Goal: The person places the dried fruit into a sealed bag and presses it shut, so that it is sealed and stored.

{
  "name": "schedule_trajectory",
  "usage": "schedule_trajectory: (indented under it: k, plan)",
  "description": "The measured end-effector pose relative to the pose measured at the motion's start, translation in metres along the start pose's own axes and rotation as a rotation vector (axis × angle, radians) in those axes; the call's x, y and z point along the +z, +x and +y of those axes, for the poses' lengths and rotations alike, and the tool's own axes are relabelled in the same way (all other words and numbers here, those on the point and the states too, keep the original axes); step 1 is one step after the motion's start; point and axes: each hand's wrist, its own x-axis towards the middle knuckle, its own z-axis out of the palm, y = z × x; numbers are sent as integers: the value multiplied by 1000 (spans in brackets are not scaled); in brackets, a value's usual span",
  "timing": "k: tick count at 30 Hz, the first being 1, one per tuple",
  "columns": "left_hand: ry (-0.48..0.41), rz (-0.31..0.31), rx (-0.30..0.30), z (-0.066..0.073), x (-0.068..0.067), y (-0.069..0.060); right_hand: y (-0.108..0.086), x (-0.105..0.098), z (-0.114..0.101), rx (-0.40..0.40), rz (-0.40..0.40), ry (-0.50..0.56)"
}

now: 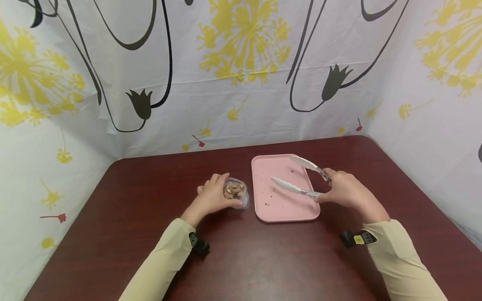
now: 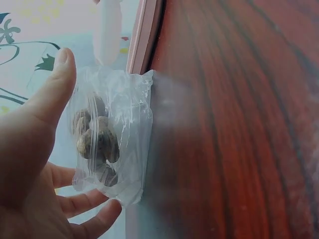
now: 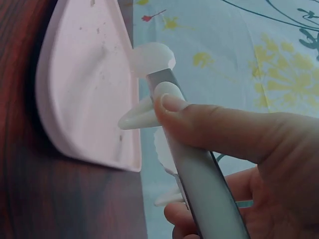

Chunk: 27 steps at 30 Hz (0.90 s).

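Observation:
In the head view my left hand (image 1: 212, 195) is round a clear, crinkled plastic container (image 1: 244, 200) standing on the table. Its fingers lie on the far side and its thumb on the near side. Several brown lumps (image 2: 97, 142) sit inside the container; their exact kind is unclear. My right hand (image 1: 347, 191) holds metal tongs (image 1: 311, 193) with white tips, thumb on one arm and fingers on the other. The tongs' arms are spread wide with nothing between them, over the pink tray (image 1: 263, 215). Dark crumbs are scattered on the tray.
A dark red-brown wooden table (image 1: 248, 259) lies under everything. White cloth (image 1: 241, 108) with yellow and dark flower prints hangs behind it and at both sides. The tray stands just right of the container, a narrow gap between them.

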Motion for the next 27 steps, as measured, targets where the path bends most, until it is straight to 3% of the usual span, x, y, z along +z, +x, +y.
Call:
schedule_trajectory:
  k: [11,27]
  plan:
    - [30,-10,-5,-2,-3,-2,5,5,23,82,43,53]
    - [38,-18,11,-2,-7,-16,11,9,49,177,109,104]
